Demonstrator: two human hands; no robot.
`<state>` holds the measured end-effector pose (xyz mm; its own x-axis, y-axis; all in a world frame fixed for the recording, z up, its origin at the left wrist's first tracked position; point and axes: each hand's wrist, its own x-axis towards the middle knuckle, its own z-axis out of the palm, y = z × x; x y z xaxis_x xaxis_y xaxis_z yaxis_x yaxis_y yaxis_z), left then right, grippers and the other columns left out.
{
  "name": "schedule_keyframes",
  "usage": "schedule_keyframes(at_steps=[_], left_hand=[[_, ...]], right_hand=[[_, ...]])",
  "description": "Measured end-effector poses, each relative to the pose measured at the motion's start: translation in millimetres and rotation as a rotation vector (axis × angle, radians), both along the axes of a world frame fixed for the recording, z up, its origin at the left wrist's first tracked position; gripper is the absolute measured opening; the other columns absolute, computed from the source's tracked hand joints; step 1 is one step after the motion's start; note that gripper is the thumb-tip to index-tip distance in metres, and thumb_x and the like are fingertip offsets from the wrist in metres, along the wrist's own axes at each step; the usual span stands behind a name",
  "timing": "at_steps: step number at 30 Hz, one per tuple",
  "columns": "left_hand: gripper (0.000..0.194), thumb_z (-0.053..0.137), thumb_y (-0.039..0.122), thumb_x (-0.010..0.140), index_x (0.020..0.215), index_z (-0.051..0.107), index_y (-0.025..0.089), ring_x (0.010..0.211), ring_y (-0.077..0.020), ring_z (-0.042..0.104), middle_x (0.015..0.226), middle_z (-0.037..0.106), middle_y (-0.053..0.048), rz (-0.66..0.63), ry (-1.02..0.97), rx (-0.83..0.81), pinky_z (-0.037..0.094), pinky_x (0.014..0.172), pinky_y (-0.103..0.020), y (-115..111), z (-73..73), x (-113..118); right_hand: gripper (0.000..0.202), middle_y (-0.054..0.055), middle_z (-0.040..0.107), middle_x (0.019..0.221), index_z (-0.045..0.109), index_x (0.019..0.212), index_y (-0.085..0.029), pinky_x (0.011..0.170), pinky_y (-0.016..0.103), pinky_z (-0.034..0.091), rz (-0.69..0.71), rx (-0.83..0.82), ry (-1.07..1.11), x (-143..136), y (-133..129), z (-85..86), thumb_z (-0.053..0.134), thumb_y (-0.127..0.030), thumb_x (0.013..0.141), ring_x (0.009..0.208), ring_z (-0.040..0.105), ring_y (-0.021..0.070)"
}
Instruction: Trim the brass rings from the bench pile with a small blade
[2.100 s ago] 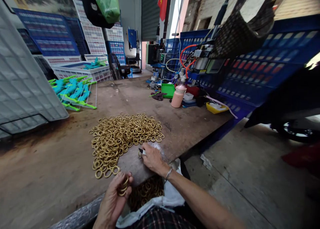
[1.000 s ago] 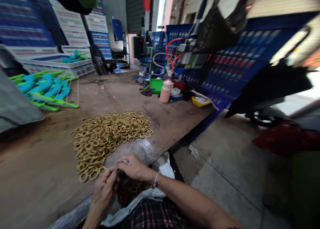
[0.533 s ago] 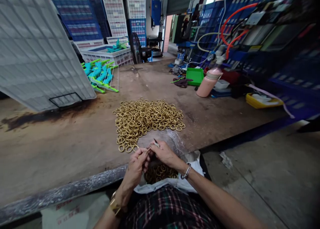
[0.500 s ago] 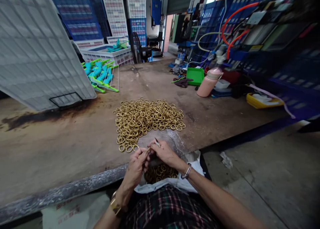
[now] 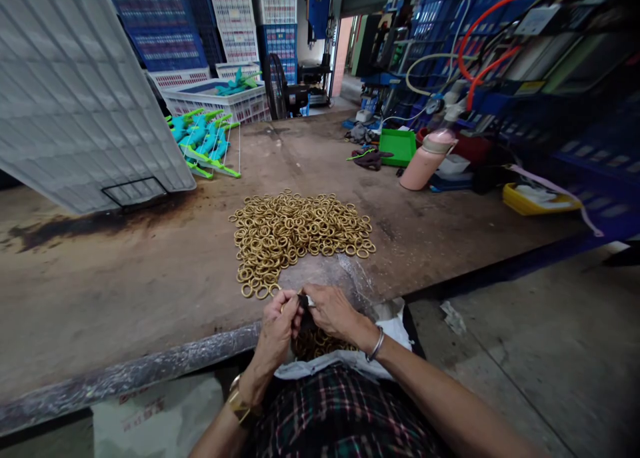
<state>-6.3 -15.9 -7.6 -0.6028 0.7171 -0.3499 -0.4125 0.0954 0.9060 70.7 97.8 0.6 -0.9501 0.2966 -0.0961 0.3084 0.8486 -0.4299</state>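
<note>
My left hand (image 5: 279,321) is closed in a pinch at the table's front edge, on what looks like one gold-coloured ring, mostly covered by the fingers. Close against it, my right hand (image 5: 334,309) is closed around a small tool, of which only a pale bit (image 5: 311,301) shows; its kind is unclear. Just beyond both hands, a wide heap of gold-coloured rings (image 5: 300,228) lies on the wooden table (image 5: 200,265). Below them, more rings (image 5: 320,343) sit inside an open white sack (image 5: 345,359) at my lap.
A grey-white plastic crate (image 5: 95,98) stands tilted at the left, beside turquoise and green toy bows (image 5: 205,141). Toward the right are a green tray (image 5: 397,147), a pink bottle (image 5: 427,161) and a yellow tray (image 5: 540,201). A black fan (image 5: 280,91) stands behind the table.
Both hands stay together at the table edge. My right hand has turned slightly, so the tool's point that stuck up is no longer visible. The view has shifted a little.
</note>
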Motion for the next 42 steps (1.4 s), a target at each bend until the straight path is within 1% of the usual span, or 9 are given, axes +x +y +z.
schedule_keyframes(at_steps=[10, 15, 18, 23, 27, 30, 34, 37, 42], left_hand=[[0.038, 0.058, 0.055, 0.067, 0.070, 0.047, 0.018, 0.037, -0.0036, 0.035, 0.053, 0.047, 0.007, 0.055, 0.080, -0.068, 0.024, 0.035, -0.015, 0, 2.2, 4], [0.037, 0.059, 0.052, 0.069, 0.065, 0.048, 0.018, 0.034, -0.0039, 0.032, 0.042, 0.041, 0.008, -0.081, 0.068, -0.057, 0.024, 0.035, -0.015, -8, 8.4, 10], [0.033, 0.061, 0.049, 0.070, 0.068, 0.050, 0.017, 0.034, -0.0041, 0.033, 0.047, 0.047, 0.006, -0.113, -0.103, 0.036, 0.026, 0.034, -0.016, -10, 8.5, 14], [0.030, 0.064, 0.042, 0.070, 0.070, 0.051, 0.015, 0.049, -0.0077, 0.049, 0.075, 0.062, -0.004, -0.016, -0.364, 0.169, 0.032, 0.036, -0.017, -7, 4.8, 9], [0.027, 0.069, 0.036, 0.066, 0.074, 0.053, 0.016, 0.054, -0.0098, 0.053, 0.073, 0.062, -0.003, 0.039, -0.474, 0.179, 0.034, 0.037, -0.017, -7, 7.1, 5], [0.026, 0.070, 0.034, 0.065, 0.079, 0.057, 0.016, 0.053, -0.0096, 0.053, 0.068, 0.059, -0.001, 0.040, -0.570, 0.210, 0.034, 0.038, -0.016, -7, 8.4, 3], [0.025, 0.071, 0.031, 0.063, 0.066, 0.054, 0.014, 0.058, -0.0105, 0.056, 0.069, 0.059, -0.003, 0.081, -0.639, 0.198, 0.038, 0.041, -0.017, -4, 7.4, -2], [0.025, 0.072, 0.030, 0.063, 0.070, 0.053, 0.015, 0.057, -0.0103, 0.056, 0.068, 0.059, -0.002, 0.129, -0.532, 0.161, 0.037, 0.039, -0.016, 1, 7.2, -4], [0.035, 0.067, 0.043, 0.065, 0.084, 0.053, 0.017, 0.046, -0.0068, 0.048, 0.059, 0.052, 0.004, 0.091, -0.262, 0.129, 0.029, 0.035, -0.014, 4, 8.3, -1]], right_hand=[[0.026, 0.012, 0.065, 0.090, 0.052, 0.101, -0.015, 0.062, 0.028, 0.038, -0.077, 0.098, -0.141, -6, -9, 2.9, 0.039, -0.013, 0.079, 0.075, 0.061, 0.0207], [0.025, 0.013, 0.066, 0.082, 0.052, 0.100, -0.013, 0.060, 0.028, 0.037, -0.215, 0.180, -0.191, -13, 13, 2.1, 0.038, -0.009, 0.079, 0.073, 0.062, 0.0220], [0.025, 0.012, 0.065, 0.084, 0.051, 0.100, -0.014, 0.062, 0.026, 0.036, -0.332, 0.236, -0.141, -12, 36, 1.4, 0.037, -0.010, 0.081, 0.075, 0.061, 0.0197], [0.026, 0.009, 0.064, 0.090, 0.043, 0.109, -0.017, 0.063, 0.025, 0.034, -0.431, 0.285, -0.012, -15, 61, -4.2, 0.039, -0.018, 0.083, 0.079, 0.060, 0.0177], [0.021, 0.007, 0.065, 0.082, 0.047, 0.103, -0.017, 0.059, 0.025, 0.030, -0.467, 0.306, -0.033, -20, 68, -9.9, 0.039, -0.018, 0.084, 0.075, 0.060, 0.0180], [0.019, 0.006, 0.065, 0.080, 0.050, 0.098, -0.018, 0.058, 0.024, 0.028, -0.466, 0.304, 0.013, -20, 69, -11.9, 0.038, -0.015, 0.083, 0.072, 0.060, 0.0164], [0.018, 0.004, 0.064, 0.080, 0.052, 0.093, -0.019, 0.058, 0.023, 0.028, -0.415, 0.256, 0.113, -13, 65, -13.9, 0.040, -0.013, 0.080, 0.070, 0.058, 0.0152], [0.017, 0.003, 0.063, 0.077, 0.051, 0.094, -0.018, 0.059, 0.023, 0.030, -0.311, 0.144, 0.206, -6, 54, -16.3, 0.040, -0.014, 0.081, 0.068, 0.057, 0.0148], [0.015, 0.002, 0.059, 0.071, 0.052, 0.092, -0.018, 0.060, 0.022, 0.033, -0.131, -0.084, 0.325, 3, 23, -11.4, 0.039, -0.017, 0.083, 0.062, 0.053, 0.0131]])
